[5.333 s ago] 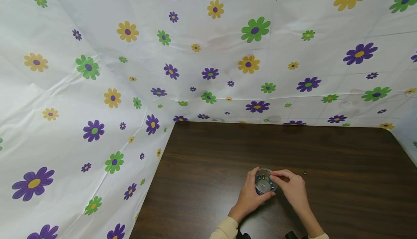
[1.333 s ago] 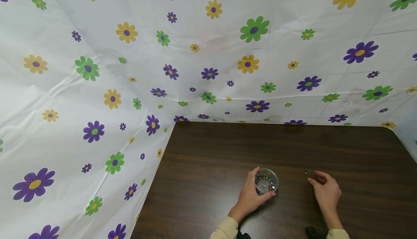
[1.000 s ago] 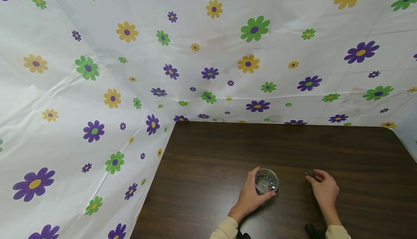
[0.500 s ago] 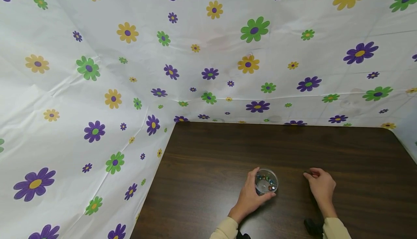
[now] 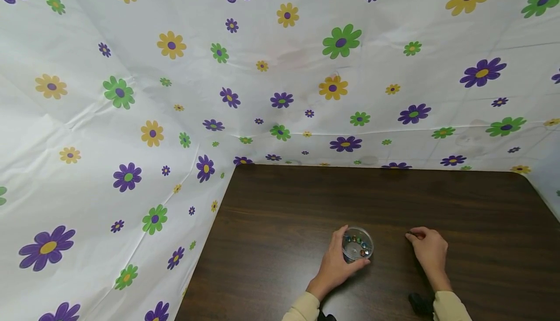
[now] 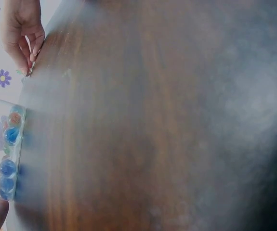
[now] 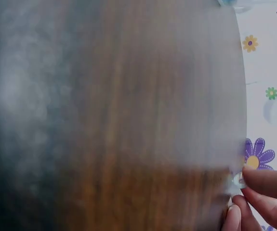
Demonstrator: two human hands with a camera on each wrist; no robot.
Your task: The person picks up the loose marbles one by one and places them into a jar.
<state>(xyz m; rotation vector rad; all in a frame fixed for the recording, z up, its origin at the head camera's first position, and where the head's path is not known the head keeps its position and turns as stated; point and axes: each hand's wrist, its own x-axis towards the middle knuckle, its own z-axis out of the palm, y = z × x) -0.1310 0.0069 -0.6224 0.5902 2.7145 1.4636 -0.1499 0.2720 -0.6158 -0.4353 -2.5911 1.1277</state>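
Observation:
A small clear plastic cup [image 5: 358,258] stands on the table, holding several glass marbles [image 5: 364,252] along its inner edge. My left hand [image 5: 333,265] grips the cup from the left, thumb at the near side and fingers at the far side. In the left wrist view, blue and orange marbles [image 6: 7,168] show through the cup's wall. To the right of the cup, my right hand [image 5: 430,250] is low at the tabletop. Its thumb and fingertips pinch a single clear glass marble [image 7: 238,180], mostly covered by the fingers in the head view.
The dark wood-grain table [image 5: 280,214] has its far edge against a white sheet [image 5: 262,34] printed with purple, green and yellow flowers. A sheet of the same pattern hangs along the left side. Dark wrist gear [image 5: 420,304] sits by the right sleeve.
My right hand has gone from the cup out to the right, then edged left onto the lone marble and closed its fingertips on it. My left hand stays on the cup.

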